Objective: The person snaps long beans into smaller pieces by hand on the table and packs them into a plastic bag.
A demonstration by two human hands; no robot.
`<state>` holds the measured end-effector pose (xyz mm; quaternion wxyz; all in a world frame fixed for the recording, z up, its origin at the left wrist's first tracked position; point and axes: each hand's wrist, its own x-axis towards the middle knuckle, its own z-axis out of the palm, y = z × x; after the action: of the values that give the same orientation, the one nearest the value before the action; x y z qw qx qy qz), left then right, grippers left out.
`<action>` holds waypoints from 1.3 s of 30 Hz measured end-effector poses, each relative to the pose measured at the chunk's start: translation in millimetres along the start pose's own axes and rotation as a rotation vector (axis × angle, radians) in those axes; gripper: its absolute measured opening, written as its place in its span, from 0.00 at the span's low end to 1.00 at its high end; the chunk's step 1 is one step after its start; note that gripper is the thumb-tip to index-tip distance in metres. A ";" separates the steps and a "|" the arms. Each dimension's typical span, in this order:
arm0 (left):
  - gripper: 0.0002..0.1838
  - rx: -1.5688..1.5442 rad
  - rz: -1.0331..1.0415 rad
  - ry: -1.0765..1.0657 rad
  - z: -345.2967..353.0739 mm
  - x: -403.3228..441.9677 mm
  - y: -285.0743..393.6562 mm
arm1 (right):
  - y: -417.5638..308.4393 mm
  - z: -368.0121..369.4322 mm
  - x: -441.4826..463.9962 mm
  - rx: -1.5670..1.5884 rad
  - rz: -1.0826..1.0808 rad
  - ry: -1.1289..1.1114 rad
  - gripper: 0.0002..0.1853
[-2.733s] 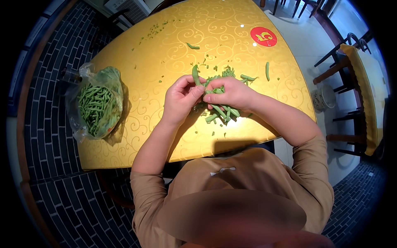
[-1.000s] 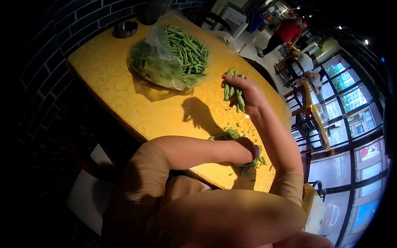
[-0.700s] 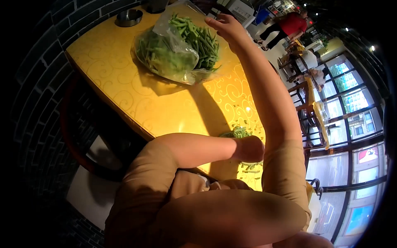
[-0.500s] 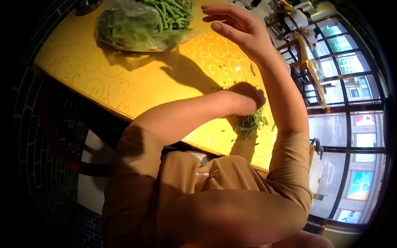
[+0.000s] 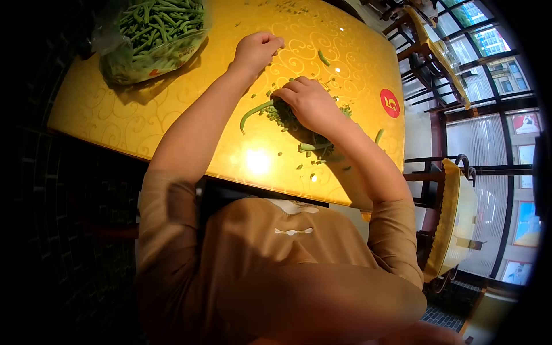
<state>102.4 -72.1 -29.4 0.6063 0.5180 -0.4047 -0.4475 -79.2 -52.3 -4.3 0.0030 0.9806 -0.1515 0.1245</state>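
Observation:
My left hand (image 5: 257,53) is above the yellow table, its fingers curled together; anything inside them is hidden. To its lower right, my right hand (image 5: 306,103) is over a heap of green bean trimmings (image 5: 283,118), with its fingers bent down. A long, curved green bean (image 5: 253,112) sticks out to the left from its fingertips, which seem closed on the bean's end. Another bean piece (image 5: 315,147) lies just below that hand. At the upper left, a clear plastic bag (image 5: 164,60) stands full of whole green beans (image 5: 158,22).
The table (image 5: 121,123) has a swirl pattern and a red sticker (image 5: 390,103) with a 5. Loose bean pieces (image 5: 323,58) and more scraps lie towards the far edge. Other tables (image 5: 454,215) and chairs stand to the right by tall windows.
My left hand has moved from the trimmings up and to the left and is closed. The right hand has come down from its raised, open pose onto the heap. The view has shifted.

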 end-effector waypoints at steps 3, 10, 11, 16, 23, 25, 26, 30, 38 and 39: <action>0.08 0.063 -0.034 -0.122 -2.5 -1.0 8.3 | 9.4 2.2 -4.3 0.041 0.026 0.066 0.11; 0.10 0.567 0.040 -0.799 8.6 -30.2 41.6 | 27.7 -34.6 -34.2 0.420 0.380 0.179 0.08; 0.10 0.580 0.035 -0.802 12.7 -33.2 40.8 | 26.7 -39.6 -37.6 0.513 0.478 0.160 0.08; 0.07 0.271 -0.102 -0.696 19.7 -39.5 45.2 | 15.0 -37.7 -42.6 1.200 0.736 0.528 0.12; 0.07 -0.135 -0.109 -0.573 32.8 -49.1 46.3 | -3.3 -34.9 -57.4 1.542 0.727 -0.076 0.13; 0.08 -0.147 -0.089 -0.560 35.5 -51.1 45.2 | -2.1 -34.8 -59.8 1.546 0.742 -0.087 0.13; 0.08 -0.152 -0.073 -0.553 36.1 -51.9 44.3 | -1.0 -35.1 -60.0 1.547 0.746 -0.093 0.12; 0.09 -0.142 -0.041 -0.542 39.0 -53.5 40.2 | 1.6 -35.0 -61.9 1.554 0.745 -0.085 0.11; 0.07 -0.517 -0.111 -0.478 42.2 -53.1 34.0 | -11.0 -39.2 -65.4 0.801 0.237 0.586 0.04; 0.07 -0.564 -0.121 -0.462 43.0 -54.1 34.2 | -11.5 -40.5 -66.4 0.744 0.218 0.658 0.04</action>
<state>50.8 -29.4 8.9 0.5902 0.2390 -0.3603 -0.6817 -147.0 -19.9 19.0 -0.3119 0.8027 -0.1892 0.4718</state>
